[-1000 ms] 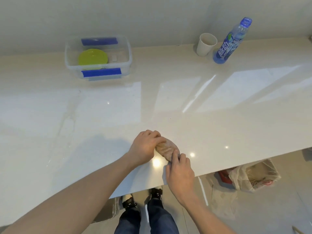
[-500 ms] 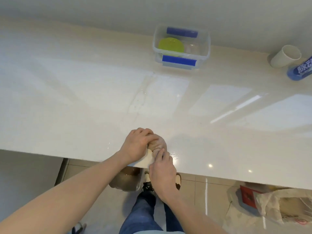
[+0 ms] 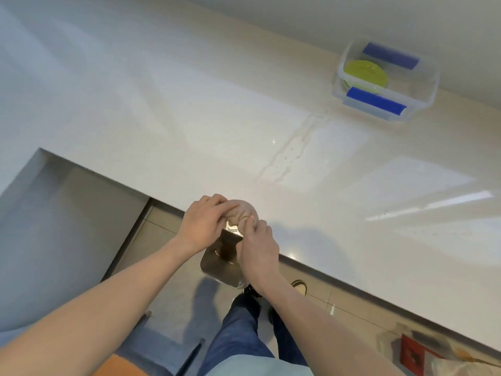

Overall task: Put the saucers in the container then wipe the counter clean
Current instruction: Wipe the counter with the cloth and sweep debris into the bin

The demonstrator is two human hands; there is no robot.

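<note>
Both hands (image 3: 230, 234) wringing cloth (image 3: 241, 213), glossy counter (image 3: 189, 109)

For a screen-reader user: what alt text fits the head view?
Both hands, left and right, wring a cloth at the counter edge, over a bin on the floor. At the back right, a clear container holds green saucers.

Both hands (image 3: 230, 229) clutch a cloth (image 3: 242, 212) at counter (image 3: 189, 131) edge.
</note>
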